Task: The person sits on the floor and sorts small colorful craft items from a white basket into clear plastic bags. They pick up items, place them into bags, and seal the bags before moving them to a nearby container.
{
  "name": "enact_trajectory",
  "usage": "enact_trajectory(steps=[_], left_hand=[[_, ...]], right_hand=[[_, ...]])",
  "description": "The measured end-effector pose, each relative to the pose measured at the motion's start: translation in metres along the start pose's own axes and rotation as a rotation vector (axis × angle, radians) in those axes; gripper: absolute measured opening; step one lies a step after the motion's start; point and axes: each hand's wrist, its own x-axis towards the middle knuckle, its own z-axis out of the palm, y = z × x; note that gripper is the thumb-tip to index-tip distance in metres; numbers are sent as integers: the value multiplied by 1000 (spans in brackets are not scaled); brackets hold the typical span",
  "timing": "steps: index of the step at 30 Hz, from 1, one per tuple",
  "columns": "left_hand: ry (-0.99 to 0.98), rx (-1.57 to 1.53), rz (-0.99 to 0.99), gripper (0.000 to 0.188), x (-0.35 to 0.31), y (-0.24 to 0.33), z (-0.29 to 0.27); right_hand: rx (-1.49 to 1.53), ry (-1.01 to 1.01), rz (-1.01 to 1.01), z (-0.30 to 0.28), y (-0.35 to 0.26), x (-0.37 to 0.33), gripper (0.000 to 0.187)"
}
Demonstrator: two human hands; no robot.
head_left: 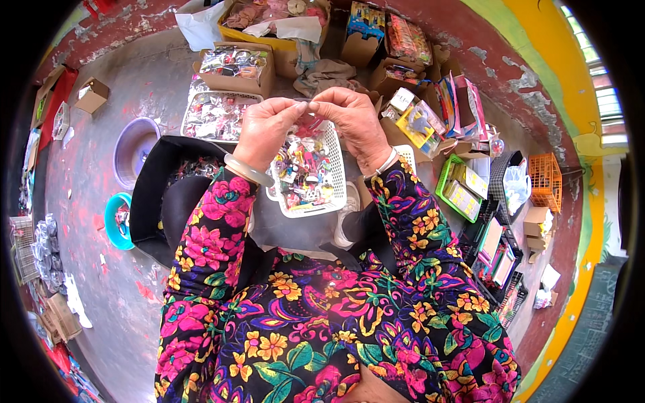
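Note:
My left hand (267, 131) and my right hand (357, 127) meet above a white plastic basket, thumbs and forefingers pinched together. Between them hangs what looks like a small clear plastic bag (308, 123) with something reddish in it; its details are too small to make out. Directly below stands the white basket (342, 176), holding many small colourful packaged trinkets (302, 181). Bangles circle both wrists, and my sleeves are floral.
Beyond it stand another white basket (190, 131) of small packets and a cardboard box (259, 84). At left are a black bin (149, 195), a purple basin (121, 158) and a teal basin (109, 225). A green basket (442, 189) and black crates (494, 285) line the right.

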Motion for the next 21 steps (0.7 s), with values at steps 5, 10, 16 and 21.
enact_trajectory(steps=[5,10,16,21], left_hand=[[-6,96,-53,17,-5,9,1],[-7,61,-159,20,-4,20,7],[-99,21,-24,21,5,-8,-6],[-59,14,-176,21,0,7,2]], right_hand=[[-101,-19,-11,0,0,-2,9],[-4,91,30,-1,-11,-5,6],[238,140,47,-1,-3,2,5],[289,187,-17,2,0,-1,4]])
